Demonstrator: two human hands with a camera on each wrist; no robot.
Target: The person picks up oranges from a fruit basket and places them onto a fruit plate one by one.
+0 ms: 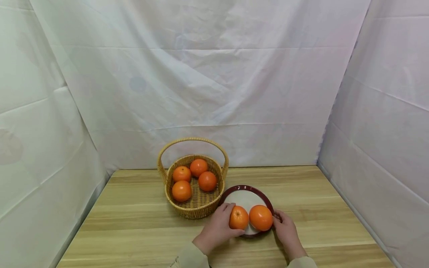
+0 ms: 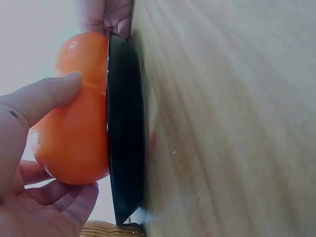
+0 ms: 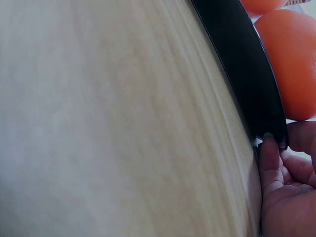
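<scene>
White cloth point(image 1: 207, 85) hangs behind and to both sides. Wood-grain bench point(image 1: 134, 223) carries everything. Wicker basket point(image 1: 197, 213), handle up, sits left of the plate point(image 1: 242, 198), very near or touching, can't tell. Plate has a dark red rim, pale middle, lies flat. Left hand point(image 1: 219, 227): partly closed, thumb on one side and fingers on the other of the left orange point(image 1: 239, 219). Right hand point(image 1: 286, 230): nearly closed, pinching the plate's right edge, thumb and finger on the rim. Left orange is on the plate's near-left part; right orange point(image 1: 261, 218) just beside it, by the right rim. Four more oranges point(image 1: 207, 181) in the basket.

Step looks like handling the left orange with the plate steadied. To do it well: grip round the fruit's widest part, lift or lower straight, keep it off its neighbour so that doesn't roll, right pinch firm so the plate won't tip.
</scene>
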